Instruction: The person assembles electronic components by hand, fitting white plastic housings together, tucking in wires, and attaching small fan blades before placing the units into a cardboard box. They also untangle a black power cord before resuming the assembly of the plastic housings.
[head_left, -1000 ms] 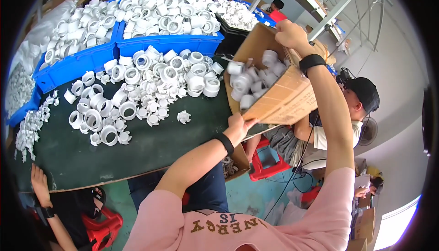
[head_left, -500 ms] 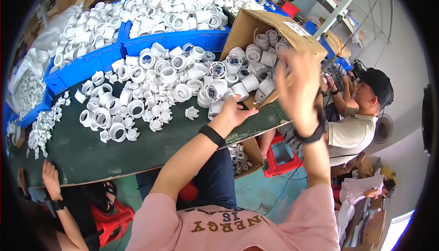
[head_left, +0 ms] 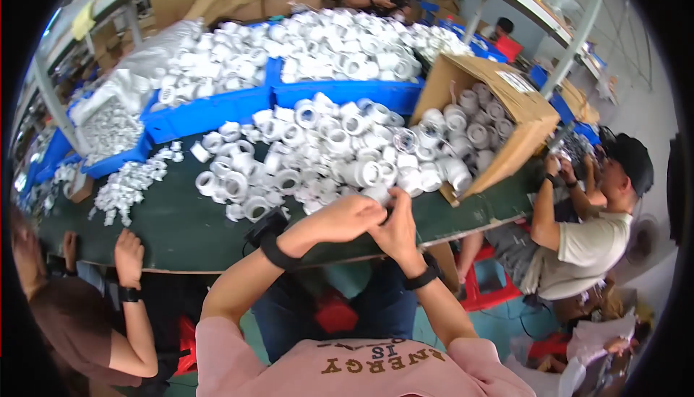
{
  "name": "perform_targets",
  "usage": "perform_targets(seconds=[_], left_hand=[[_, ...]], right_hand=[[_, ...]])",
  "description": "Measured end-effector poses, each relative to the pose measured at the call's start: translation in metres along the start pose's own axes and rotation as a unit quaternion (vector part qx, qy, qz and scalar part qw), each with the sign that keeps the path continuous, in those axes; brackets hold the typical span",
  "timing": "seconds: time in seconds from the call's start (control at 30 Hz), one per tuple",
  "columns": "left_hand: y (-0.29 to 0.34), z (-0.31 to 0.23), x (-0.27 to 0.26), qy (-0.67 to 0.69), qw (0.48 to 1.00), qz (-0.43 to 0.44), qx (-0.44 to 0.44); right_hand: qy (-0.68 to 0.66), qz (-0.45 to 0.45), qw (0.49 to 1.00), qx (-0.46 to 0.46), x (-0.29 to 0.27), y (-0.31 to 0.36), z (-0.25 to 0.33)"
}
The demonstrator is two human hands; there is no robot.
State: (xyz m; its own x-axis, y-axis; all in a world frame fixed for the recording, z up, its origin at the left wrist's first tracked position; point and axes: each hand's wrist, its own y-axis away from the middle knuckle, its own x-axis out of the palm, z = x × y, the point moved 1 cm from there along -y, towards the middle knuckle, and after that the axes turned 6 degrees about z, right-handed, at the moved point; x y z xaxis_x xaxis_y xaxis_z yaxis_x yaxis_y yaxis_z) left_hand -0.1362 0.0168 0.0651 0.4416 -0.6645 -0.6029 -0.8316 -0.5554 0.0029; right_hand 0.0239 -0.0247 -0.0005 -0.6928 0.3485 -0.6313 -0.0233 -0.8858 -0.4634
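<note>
My left hand point(head_left: 338, 220) and my right hand point(head_left: 396, 229) meet above the front part of the table. The left fingers are curled and point toward the right hand. The right thumb and fingers are pinched together against the left fingertips. Whatever they grip is mostly hidden. A white plastic piece point(head_left: 377, 193) shows just beyond the fingertips; whether it is held or lies in the pile I cannot tell. Right behind the hands spreads a pile of white plastic cylindrical housings point(head_left: 338, 139), and a few have dark inner parts showing.
A tipped cardboard box point(head_left: 517, 122) of white housings lies at the right. Blue bins point(head_left: 210, 117) heaped with white parts line the back. Small white pieces point(head_left: 134, 184) lie at the left on the green tabletop point(head_left: 170, 231). Co-workers sit left point(head_left: 130, 260), right point(head_left: 585, 242) and across.
My left hand has left the housings beside the box, and my right hand has come down from the box. Both now meet in front of the pile. The view has shifted left.
</note>
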Motion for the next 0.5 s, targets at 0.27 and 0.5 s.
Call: perform_targets(seconds=[0.27,0.5], left_hand=[[0.140,0.103,-0.210,-0.069,0.926,-0.346,-0.132],[0.143,0.242,-0.390,-0.311,0.769,-0.507,-0.235]], right_hand=[[0.150,0.026,0.986,-0.071,0.025,-0.021,0.009],[0.142,0.050,0.988,-0.045,0.027,-0.032,0.010]])
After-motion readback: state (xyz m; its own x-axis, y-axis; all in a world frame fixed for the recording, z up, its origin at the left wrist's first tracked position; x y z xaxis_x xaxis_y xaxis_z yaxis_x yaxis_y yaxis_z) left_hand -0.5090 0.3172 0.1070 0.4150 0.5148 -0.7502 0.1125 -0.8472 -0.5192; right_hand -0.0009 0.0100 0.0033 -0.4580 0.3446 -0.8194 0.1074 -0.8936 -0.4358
